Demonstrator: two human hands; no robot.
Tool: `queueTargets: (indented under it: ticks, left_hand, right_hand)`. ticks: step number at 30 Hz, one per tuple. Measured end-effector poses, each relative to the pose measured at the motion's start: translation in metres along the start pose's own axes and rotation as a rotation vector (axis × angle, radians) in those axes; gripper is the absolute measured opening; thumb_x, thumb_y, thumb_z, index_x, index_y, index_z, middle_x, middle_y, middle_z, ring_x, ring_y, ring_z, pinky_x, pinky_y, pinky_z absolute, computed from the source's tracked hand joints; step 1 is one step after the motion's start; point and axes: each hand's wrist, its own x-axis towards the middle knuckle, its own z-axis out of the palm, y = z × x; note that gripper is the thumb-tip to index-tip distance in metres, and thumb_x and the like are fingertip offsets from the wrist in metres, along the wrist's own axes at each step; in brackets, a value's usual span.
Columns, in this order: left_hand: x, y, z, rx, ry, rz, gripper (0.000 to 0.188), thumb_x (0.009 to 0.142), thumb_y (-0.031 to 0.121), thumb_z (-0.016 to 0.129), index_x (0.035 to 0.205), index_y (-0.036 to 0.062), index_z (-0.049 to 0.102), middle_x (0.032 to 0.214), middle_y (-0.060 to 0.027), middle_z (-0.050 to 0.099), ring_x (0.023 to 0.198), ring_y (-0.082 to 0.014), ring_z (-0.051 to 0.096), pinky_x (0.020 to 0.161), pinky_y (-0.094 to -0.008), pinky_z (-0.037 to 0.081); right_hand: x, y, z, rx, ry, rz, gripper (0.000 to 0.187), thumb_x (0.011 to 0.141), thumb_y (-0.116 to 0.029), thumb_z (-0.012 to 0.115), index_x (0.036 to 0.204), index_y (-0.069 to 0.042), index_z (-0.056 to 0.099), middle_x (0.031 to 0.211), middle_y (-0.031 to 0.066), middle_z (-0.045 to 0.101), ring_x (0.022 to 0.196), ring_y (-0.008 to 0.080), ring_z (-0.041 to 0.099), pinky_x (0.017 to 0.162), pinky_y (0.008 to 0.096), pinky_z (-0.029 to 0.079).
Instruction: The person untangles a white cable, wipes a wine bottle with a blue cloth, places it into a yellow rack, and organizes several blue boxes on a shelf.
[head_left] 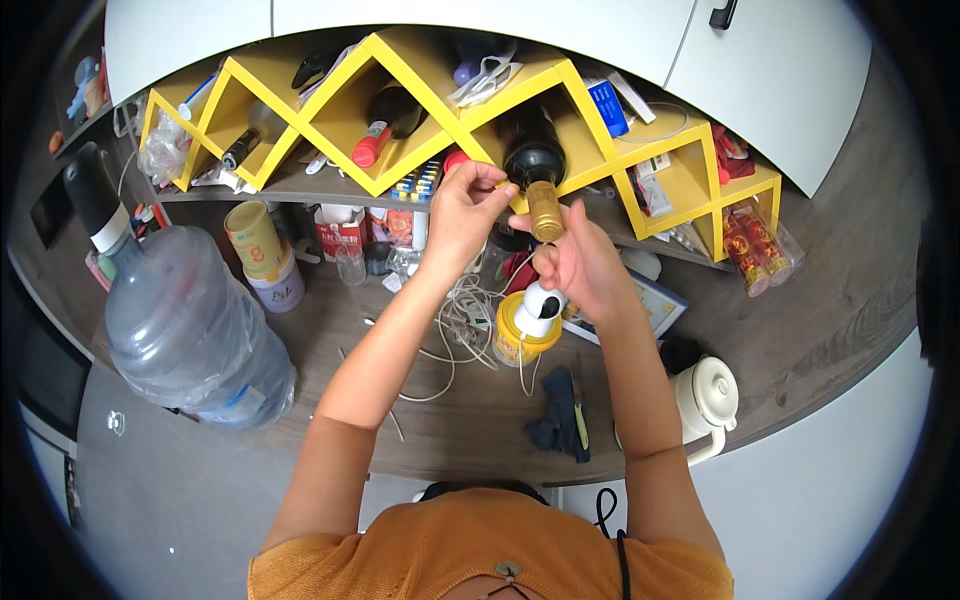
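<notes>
A dark wine bottle point(533, 150) lies in the yellow zigzag rack point(440, 112), its gold-wrapped neck point(545, 212) sticking out toward me. Just left of that neck is my left hand point(468, 212), its thumb and forefinger pinched together by a small yellow patch. Whether that patch is the rack's edge or a loose piece, I cannot tell. My right hand point(588, 262) is to the right of and below the neck, palm toward it. Its fingers are parted and partly curled, close to the bottle mouth but not closed round it.
Below my hands stand a white camera point(541, 308) on a yellow tub point(512, 342) and tangled white cables point(465, 318). A large water jug point(190, 315) stands left, a cream kettle point(706, 395) right. A knife point(580, 420) lies on a dark cloth point(552, 405). Another bottle point(385, 122) sits in the rack.
</notes>
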Motion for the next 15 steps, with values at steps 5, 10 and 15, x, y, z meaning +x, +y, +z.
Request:
queueTargets:
  ticks: [5,10,15]
  left_hand:
    - [0.002,0.002,0.007,0.007,0.026,0.019,0.015,0.080,0.003,0.067,0.092,0.0004,0.058,0.084,-0.0010,0.056,0.080,-0.0080,0.055,0.075,-0.0215,0.047]
    - [0.005,-0.001,-0.001,-0.121,-0.011,-0.025,0.012,0.083,0.005,0.064,0.094,0.0021,0.058,0.084,0.0007,0.056,0.080,-0.0066,0.053,0.076,-0.0203,0.044]
    - [0.007,-0.002,-0.005,-0.168,-0.014,-0.037,0.011,0.087,0.007,0.060,0.096,0.0023,0.057,0.088,0.0005,0.056,0.083,-0.0062,0.052,0.079,-0.0201,0.043]
  right_hand:
    - [-0.018,0.012,-0.004,-0.490,0.257,-0.385,0.045,0.082,-0.012,0.067,0.117,-0.002,0.041,0.084,0.0036,0.053,0.062,0.0066,0.054,0.053,0.0191,0.044]
    - [-0.012,0.014,0.000,-0.608,0.361,-0.526,0.024,0.078,-0.003,0.071,0.081,-0.004,0.046,0.067,-0.0036,0.050,0.058,-0.0005,0.046,0.048,0.0163,0.037]
    - [-0.004,0.014,0.000,-0.590,0.400,-0.496,0.023,0.078,-0.005,0.071,0.074,-0.003,0.048,0.062,-0.0034,0.052,0.053,0.0001,0.044,0.046,0.0169,0.036]
